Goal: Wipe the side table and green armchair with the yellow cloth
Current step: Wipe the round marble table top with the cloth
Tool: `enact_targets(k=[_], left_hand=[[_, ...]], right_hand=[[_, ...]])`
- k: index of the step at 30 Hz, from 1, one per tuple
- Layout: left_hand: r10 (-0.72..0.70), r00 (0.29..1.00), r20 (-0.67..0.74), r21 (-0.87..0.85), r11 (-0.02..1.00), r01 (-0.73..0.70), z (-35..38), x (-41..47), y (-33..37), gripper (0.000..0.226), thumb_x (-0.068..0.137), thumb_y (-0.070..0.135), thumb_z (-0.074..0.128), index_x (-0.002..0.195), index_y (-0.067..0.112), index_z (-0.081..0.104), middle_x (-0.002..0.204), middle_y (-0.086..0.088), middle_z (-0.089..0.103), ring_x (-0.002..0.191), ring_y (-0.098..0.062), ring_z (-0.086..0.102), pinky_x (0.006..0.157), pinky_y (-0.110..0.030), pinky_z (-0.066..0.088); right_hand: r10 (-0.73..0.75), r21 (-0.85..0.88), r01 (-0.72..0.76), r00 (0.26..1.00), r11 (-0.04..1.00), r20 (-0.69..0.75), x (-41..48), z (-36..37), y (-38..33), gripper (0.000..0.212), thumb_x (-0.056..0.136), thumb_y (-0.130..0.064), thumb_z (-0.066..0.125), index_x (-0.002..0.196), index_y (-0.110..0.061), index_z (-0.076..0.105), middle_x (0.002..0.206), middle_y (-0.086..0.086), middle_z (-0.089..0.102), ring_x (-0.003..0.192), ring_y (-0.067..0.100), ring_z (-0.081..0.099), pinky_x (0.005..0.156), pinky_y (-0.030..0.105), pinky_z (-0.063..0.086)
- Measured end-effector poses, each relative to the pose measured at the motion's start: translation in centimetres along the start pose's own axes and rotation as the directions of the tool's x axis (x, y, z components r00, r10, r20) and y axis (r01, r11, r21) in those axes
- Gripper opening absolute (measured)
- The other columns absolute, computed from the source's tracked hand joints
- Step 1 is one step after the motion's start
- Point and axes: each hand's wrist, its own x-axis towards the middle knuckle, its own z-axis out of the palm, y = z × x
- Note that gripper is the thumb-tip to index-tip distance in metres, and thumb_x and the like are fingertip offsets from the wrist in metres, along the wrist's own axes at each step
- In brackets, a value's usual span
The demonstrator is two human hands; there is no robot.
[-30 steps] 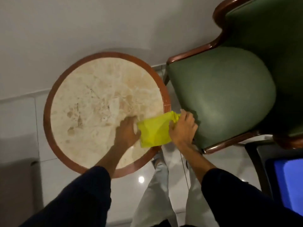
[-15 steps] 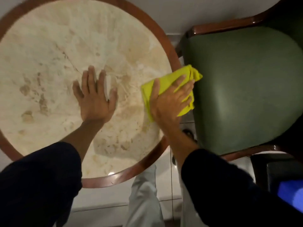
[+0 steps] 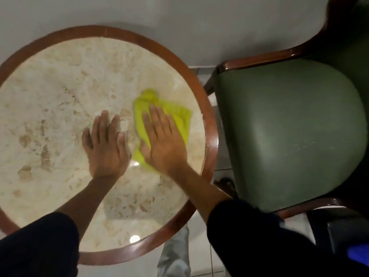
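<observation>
A round side table (image 3: 60, 80) with a beige marble top and a brown wooden rim fills the left of the view. The yellow cloth (image 3: 179, 114) lies flat on the right part of the top. My right hand (image 3: 163, 140) presses on the cloth with fingers spread and flat. My left hand (image 3: 105, 146) rests palm down on the bare marble just left of the cloth, holding nothing. The green armchair (image 3: 289, 132), with a wooden frame, stands right of the table.
A pale wall (image 3: 179, 21) runs behind the table and chair. White floor tiles (image 3: 219, 156) show in the narrow gap between them. A dark object with a blue surface (image 3: 357, 254) sits at the bottom right. My trouser leg (image 3: 173, 256) is below the table rim.
My right hand has slid the cloth from the table's right edge inward onto the marble. My left hand stays flat on the top. The view has shifted.
</observation>
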Motion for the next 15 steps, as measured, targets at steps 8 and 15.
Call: enact_targets(k=[8, 15], left_hand=[[0.047, 0.999, -0.005, 0.051, 0.998, -0.046, -0.2, 0.6, 0.9, 0.057, 0.106, 0.044, 0.023, 0.152, 0.015, 0.036, 0.164, -0.013, 0.030, 0.153, -0.029, 0.025, 0.122, -0.055, 0.017], [-0.038, 0.999, 0.019, -0.075, 0.996, 0.039, -1.1, 0.5, 1.5, 0.064, 0.094, 0.057, 0.042, 0.132, 0.008, 0.054, 0.159, -0.015, 0.037, 0.147, -0.032, 0.033, 0.119, -0.053, 0.022]], right_hand=[[-0.031, 0.026, 0.030, 0.998, 0.999, 0.052, -10.8, -0.8, 2.5, 0.074, 0.096, -0.057, 0.038, 0.153, -0.012, 0.030, 0.163, 0.012, 0.021, 0.153, 0.025, 0.013, 0.123, 0.047, 0.017], [0.498, 0.257, -0.484, 0.867, 0.836, 0.012, -12.2, -3.7, 4.2, 0.090, 0.086, -0.048, 0.063, 0.154, -0.011, 0.018, 0.162, 0.012, 0.023, 0.149, 0.029, 0.022, 0.117, 0.050, 0.028]])
